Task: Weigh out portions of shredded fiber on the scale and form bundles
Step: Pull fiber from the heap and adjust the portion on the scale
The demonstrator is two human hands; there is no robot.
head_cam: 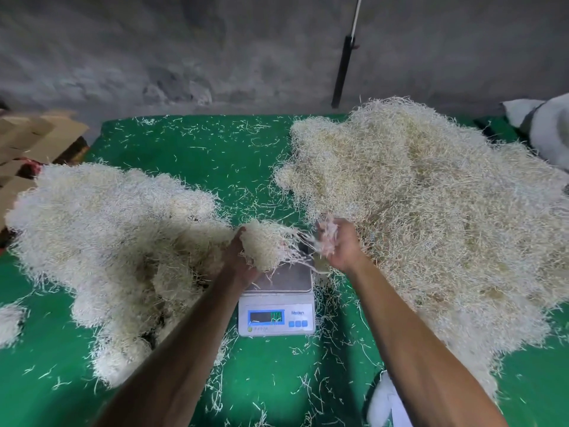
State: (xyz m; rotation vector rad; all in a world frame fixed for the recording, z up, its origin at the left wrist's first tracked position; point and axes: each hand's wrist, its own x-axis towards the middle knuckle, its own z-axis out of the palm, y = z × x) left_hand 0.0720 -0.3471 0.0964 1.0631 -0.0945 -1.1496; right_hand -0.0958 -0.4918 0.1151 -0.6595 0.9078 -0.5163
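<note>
A green cloth [200, 149] covers the work surface and is sprinkled with loose pale strands. In the lower middle of the frame sits a small white scale [276, 315] with a steel pan and a lit display; the digits are too blurred to read.

The left hand [238, 260], just above the scale's left side, cups a clump of shredded fiber [266, 245] from below, its fingers curled around the underside of the clump. The clump hangs over the pan rather than resting on it, as far as the view shows. The right hand [337, 245], just right of the clump and over the scale's right edge, has its fingers bent around a small tuft of fiber [326, 234]; a few strands stretch between the tuft and the clump.

A large heap of fiber [425, 217] fills the right half of the frame, its near edge touching the right hand's side. A second, whiter pile [107, 235] spreads across the left half, reaching the left forearm.

At the upper left edge lie brown cardboard pieces [34, 134]. A grey wall [184, 50] runs across the top, with a dark rod [343, 66] leaning against it. White sacks [551, 127] sit at the far right edge, and another white bag [385, 405] shows at the bottom, beside the right forearm.
</note>
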